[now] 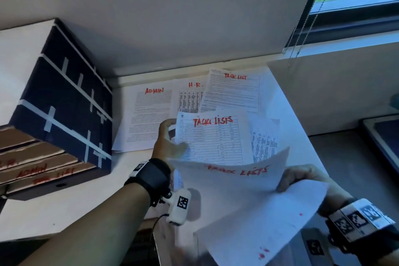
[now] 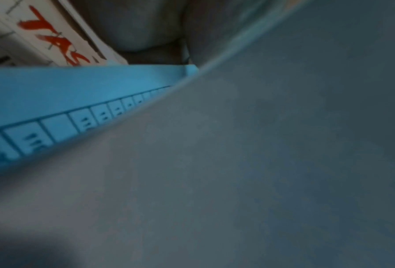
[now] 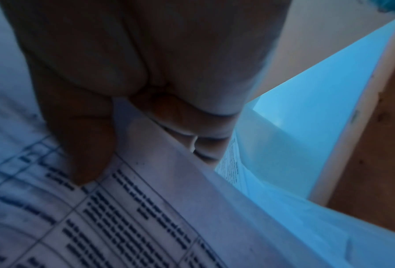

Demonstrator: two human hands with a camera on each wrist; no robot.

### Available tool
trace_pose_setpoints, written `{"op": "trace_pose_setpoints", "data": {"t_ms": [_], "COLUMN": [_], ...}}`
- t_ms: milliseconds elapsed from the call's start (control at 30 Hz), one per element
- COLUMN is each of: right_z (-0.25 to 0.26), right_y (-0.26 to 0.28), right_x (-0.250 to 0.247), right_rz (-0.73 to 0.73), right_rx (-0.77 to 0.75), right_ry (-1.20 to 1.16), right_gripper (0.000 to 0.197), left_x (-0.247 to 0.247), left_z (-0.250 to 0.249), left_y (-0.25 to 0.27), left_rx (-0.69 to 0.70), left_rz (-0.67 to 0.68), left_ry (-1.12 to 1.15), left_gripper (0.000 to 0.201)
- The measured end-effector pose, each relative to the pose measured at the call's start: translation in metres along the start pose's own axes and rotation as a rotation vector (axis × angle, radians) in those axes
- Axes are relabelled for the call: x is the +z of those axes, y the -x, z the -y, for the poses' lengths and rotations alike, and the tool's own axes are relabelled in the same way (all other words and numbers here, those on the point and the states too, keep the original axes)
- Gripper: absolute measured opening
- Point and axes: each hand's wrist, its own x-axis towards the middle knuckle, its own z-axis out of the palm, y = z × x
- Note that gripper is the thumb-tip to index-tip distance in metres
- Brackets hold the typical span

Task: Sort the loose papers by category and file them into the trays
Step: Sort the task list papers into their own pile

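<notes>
My left hand (image 1: 168, 136) grips the left edge of a table sheet headed "TASK LISTS" (image 1: 213, 138) in red, lifted above the desk. The left wrist view shows its red letters (image 2: 49, 36) behind a grey sheet (image 2: 238, 163) that fills most of the picture. My right hand (image 1: 302, 177) pinches a few curved sheets (image 1: 248, 201), the top one blank side up with "TASK LISTS" showing through. Its thumb (image 3: 86, 145) presses on a printed table sheet (image 3: 123, 217). The stacked cardboard trays (image 1: 43, 170) labelled H.R., ADMIN and TASK LIST stand at the left.
On the white desk lie sheets headed ADMIN (image 1: 149, 114), H.R. (image 1: 190, 99) and TASK LIST (image 1: 233, 93). A dark taped box (image 1: 64, 101) holds the trays. A blind cord (image 1: 302, 28) hangs by the window. A dark flat object (image 1: 382, 136) sits at the right.
</notes>
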Motion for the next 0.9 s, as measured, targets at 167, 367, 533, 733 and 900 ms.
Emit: {"op": "trace_pose_setpoints", "data": {"t_ms": [167,367,533,733,900], "right_z": [-0.015,-0.015,-0.017,-0.022,-0.019], "right_y": [-0.025,-0.041,-0.043,-0.045,-0.051], "right_x": [0.008,0.009,0.013,0.008,0.008], "right_rz": [-0.1,-0.368,-0.328,-0.307,-0.346], "right_rx": [0.268,0.1,0.022,0.068,0.101], "right_ry": [0.165,-0.105,-0.055,-0.124,-0.08], "right_gripper": [0.042,0.015,0.018,0.013,0.023], "left_x": [0.0,0.001,0.0,-0.001,-0.005], "left_z": [-0.001,-0.007,-0.016,-0.008,-0.007], "left_y": [0.006,0.015,0.014,0.007,0.007], "left_rx": [0.07,0.07,-0.062,-0.084,-0.104], "left_rz": [-0.019,-0.001,0.077,0.195,0.138], "left_ry": [-0.069,-0.132,0.03,0.022,0.006], "left_gripper": [0.027,0.035,0.026,0.036,0.035]}}
